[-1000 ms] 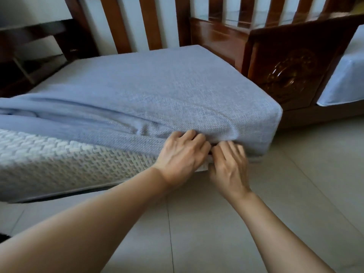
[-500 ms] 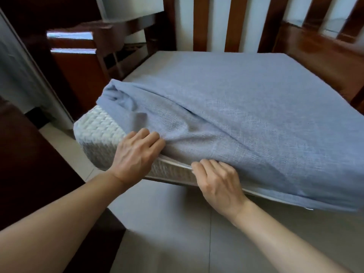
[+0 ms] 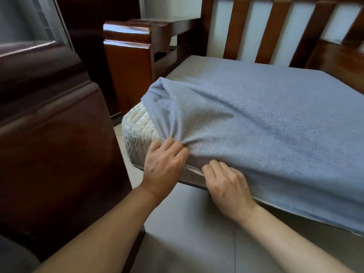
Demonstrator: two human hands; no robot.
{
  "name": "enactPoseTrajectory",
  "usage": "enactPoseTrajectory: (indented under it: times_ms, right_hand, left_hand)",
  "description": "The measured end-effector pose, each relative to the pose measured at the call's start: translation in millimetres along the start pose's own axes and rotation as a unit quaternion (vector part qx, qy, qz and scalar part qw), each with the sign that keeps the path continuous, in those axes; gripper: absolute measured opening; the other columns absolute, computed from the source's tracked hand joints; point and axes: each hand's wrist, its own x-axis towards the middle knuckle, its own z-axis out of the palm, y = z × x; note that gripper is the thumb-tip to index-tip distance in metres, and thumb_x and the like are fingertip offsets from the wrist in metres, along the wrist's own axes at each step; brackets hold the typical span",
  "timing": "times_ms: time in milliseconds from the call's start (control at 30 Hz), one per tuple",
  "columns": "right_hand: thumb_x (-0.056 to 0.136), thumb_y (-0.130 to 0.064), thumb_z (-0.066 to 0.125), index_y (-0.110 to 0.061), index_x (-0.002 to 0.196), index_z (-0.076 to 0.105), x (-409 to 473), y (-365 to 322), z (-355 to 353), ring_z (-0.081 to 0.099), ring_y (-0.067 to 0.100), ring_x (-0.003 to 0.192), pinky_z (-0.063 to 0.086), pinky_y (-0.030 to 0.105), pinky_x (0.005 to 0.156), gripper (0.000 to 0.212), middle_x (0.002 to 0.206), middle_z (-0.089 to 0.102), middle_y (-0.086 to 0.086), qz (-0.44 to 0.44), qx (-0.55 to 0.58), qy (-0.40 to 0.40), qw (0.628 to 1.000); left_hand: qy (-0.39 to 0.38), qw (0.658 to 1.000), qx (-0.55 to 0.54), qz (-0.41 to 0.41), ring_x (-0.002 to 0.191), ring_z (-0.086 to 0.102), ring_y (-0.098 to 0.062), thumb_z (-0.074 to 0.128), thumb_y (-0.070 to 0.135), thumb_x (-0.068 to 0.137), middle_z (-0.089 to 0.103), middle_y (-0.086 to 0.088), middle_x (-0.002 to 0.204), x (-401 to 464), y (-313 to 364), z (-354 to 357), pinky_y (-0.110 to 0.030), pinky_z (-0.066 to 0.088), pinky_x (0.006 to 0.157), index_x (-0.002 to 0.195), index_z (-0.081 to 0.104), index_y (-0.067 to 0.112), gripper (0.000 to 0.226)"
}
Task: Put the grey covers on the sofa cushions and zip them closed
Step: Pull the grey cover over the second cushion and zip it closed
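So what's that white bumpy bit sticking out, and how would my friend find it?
Start at the wooden sofa with its slatted back, then find the big cushion under the grey cover. At the cushion's front left corner, just above the left hand, is the bare cushion corner. It is the only white, woven-looking patch; everything round it is smooth grey cloth or dark wood.

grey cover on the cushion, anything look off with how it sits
Yes. The grey woven fabric cover is bunched at the near left corner, leaving the white quilted cushion bare there. The left hand pinches the gathered folds.
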Motion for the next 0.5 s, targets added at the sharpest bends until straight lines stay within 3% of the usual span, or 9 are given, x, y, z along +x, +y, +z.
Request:
enactPoseTrajectory:
  times_ms: [133, 233, 333, 400, 500]
  right_hand:
    - [0.087, -0.002, 0.04, -0.015, 0.07, 0.056, -8.2, 5.9, 2.7, 0.052, 0.022, 0.057, 0.042, 0.032, 0.048, 0.027, 0.066, 0.051, 0.003, 0.009, -0.002, 0.004, 1.0]
    - [0.094, -0.006, 0.033, -0.011, 0.088, 0.061, -32.9, 18.3, 7.7, 0.052, 0.026, 0.064, 0.04, 0.036, 0.054, 0.029, 0.075, 0.055, 0.006, 0.014, -0.02, 0.004, 1.0]
    - [0.086, -0.009, 0.041, -0.012, 0.108, 0.053, -72.7, 37.4, 14.4, 0.048, 0.028, 0.075, 0.032, 0.038, 0.061, 0.025, 0.094, 0.055, 0.009, 0.041, -0.054, -0.002, 0.998]
    - [0.08, -0.009, 0.052, -0.014, 0.115, 0.05, -98.1, 48.6, 18.3, 0.045, 0.029, 0.082, 0.03, 0.039, 0.066, 0.035, 0.105, 0.049, 0.008, 0.072, -0.064, 0.009, 0.995]
    - [0.075, -0.022, 0.068, -0.015, 0.122, 0.047, -128.1, 61.7, 22.5, 0.045, 0.028, 0.097, 0.032, 0.041, 0.079, 0.052, 0.115, 0.043, 0.007, 0.09, -0.088, 0.023, 0.992]
  left_hand:
    - [0.026, 0.999, 0.018, -0.008, 0.066, 0.05, -0.023, 0.055, 0.004, 0.08, 0.052, -0.002, 0.069, 0.8, 6.6, 8.6, -0.034, 0.034, 0.062, 0.069, 0.056, 0.014, 0.015]
    - [0.043, 0.998, 0.026, 0.027, 0.08, 0.051, -0.025, 0.054, 0.003, 0.075, 0.054, -0.002, 0.08, -12.7, 15.3, 21.8, -0.04, 0.034, 0.081, 0.082, 0.058, 0.015, 0.015]
    - [0.015, 0.995, 0.033, 0.09, 0.102, 0.045, -0.024, 0.047, 0.009, 0.072, 0.048, -0.004, 0.106, -32.4, 39.8, 40.0, -0.047, 0.023, 0.103, 0.108, 0.051, 0.015, 0.037]
    - [0.008, 0.995, 0.03, 0.096, 0.107, 0.041, -0.025, 0.05, 0.012, 0.073, 0.04, -0.005, 0.113, -39.3, 59.2, 53.8, -0.049, 0.02, 0.106, 0.115, 0.046, 0.014, 0.043]
    - [0.005, 0.992, 0.044, 0.119, 0.11, 0.038, -0.025, 0.072, 0.019, 0.061, 0.037, -0.007, 0.118, -41.3, 81.3, 70.7, -0.051, 0.017, 0.107, 0.121, 0.043, 0.015, 0.066]
